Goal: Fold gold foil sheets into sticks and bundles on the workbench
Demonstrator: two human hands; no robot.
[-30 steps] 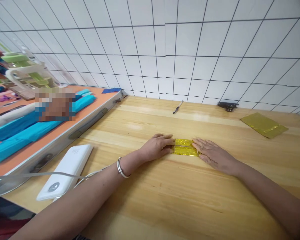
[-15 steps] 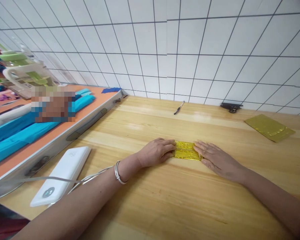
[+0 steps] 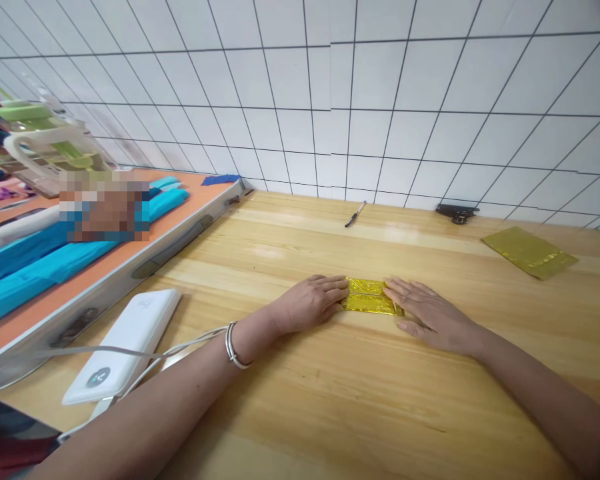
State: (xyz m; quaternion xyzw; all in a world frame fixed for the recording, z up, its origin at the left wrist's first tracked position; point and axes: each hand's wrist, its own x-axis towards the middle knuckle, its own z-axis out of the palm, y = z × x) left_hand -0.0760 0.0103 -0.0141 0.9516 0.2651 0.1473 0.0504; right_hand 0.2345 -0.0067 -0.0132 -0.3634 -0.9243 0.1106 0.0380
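Observation:
A folded sheet of shiny gold foil paper point(image 3: 369, 304) lies flat on the wooden table, its two flaps meeting along a lengthwise seam. My left hand point(image 3: 314, 300), with a silver bangle at the wrist, rests its outstretched fingertips on the paper's left end. At the right end, my right hand point(image 3: 427, 313) lies flat and open, fingers over the paper and thumb apart. Both ends of the sheet are partly hidden under the fingers. Farther right is another gold foil sheet point(image 3: 530, 253), flat and apart from my hands.
A pen point(image 3: 355, 215) and a black clip point(image 3: 457, 212) lie near the tiled wall. A white power bank point(image 3: 125, 347) with a cable is left of my forearm. On the orange surface point(image 3: 130, 257) are blue rolls point(image 3: 80, 260) and a green-lidded jug point(image 3: 55, 147).
My left fingers have flattened a little on the paper's left end. My right thumb has drawn slightly off the lower edge. The whole view has shifted slightly; the paper stays between my hands.

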